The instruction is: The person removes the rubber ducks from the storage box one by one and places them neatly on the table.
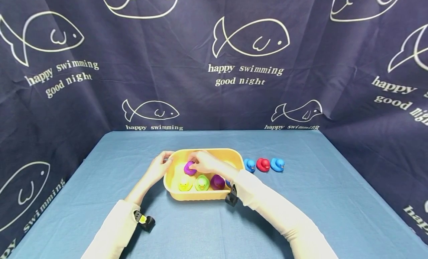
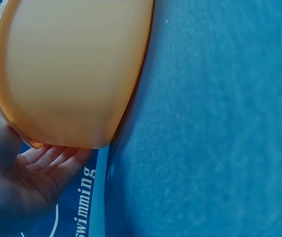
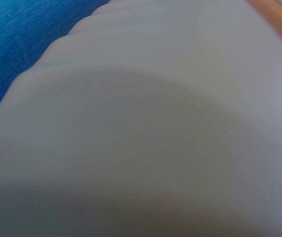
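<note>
Across the table (image 1: 190, 233), the tray (image 1: 200, 196) stretches left to right.

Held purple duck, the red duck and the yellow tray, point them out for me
Held purple duck (image 1: 188, 169), head view, on its visible side.
Red duck (image 1: 261, 167), head view, on its body.
Yellow tray (image 1: 200, 196), head view, on its front wall.

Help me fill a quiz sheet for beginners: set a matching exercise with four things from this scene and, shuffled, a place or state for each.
1. right hand
2. left hand
3. red duck
4. green duck

A. between two blue ducks
B. inside the tub, just right of the yellow duck
C. at the tub's left end
D. pinching a purple duck

Pairs: 1-D, 2-C, 3-A, 4-B
</note>
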Motion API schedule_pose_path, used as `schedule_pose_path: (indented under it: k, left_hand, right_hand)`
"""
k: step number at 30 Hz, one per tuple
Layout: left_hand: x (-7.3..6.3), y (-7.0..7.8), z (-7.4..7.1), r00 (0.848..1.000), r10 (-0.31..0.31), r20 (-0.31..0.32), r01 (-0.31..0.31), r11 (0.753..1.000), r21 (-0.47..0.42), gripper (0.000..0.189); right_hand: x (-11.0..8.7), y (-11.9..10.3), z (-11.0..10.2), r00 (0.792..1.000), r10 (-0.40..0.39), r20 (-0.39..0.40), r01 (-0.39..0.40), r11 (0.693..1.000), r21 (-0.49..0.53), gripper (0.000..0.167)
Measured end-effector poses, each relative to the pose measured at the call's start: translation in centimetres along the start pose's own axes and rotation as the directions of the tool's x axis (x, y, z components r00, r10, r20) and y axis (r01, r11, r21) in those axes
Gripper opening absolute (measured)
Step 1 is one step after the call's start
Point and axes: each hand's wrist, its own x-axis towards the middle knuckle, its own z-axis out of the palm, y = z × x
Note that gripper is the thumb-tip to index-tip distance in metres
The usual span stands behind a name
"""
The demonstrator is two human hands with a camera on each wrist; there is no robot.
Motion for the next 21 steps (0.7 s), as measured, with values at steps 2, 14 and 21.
schedule_pose_path:
  k: [2, 14, 21]
  left_hand:
    - [-0.06, -0.02, -0.01, 1.0, 0.0, 0.002, 0.0, 1.0, 0.005, 0.029]
    - [-0.16, 0.04, 0.04, 1.0, 0.0, -0.002, 0.0, 1.0, 0.0, 0.03]
    - [-0.07, 0.14, 0.01, 1.0, -0.008, -0.004, 0.008, 1.0, 0.001, 0.03]
  right_hand:
    - [-0.02, 0.02, 0.01, 1.0, 0.006, 0.0, -0.006, 1.0, -0.009, 0.016]
    - [-0.07, 0.28, -0.08, 1.0, -0.012, 0.022, 0.013, 1.0, -0.019, 0.025]
    - [-0.07, 0.25, -0.1, 1.0, 0.005, 0.023, -0.005, 1.0, -0.007, 0.023]
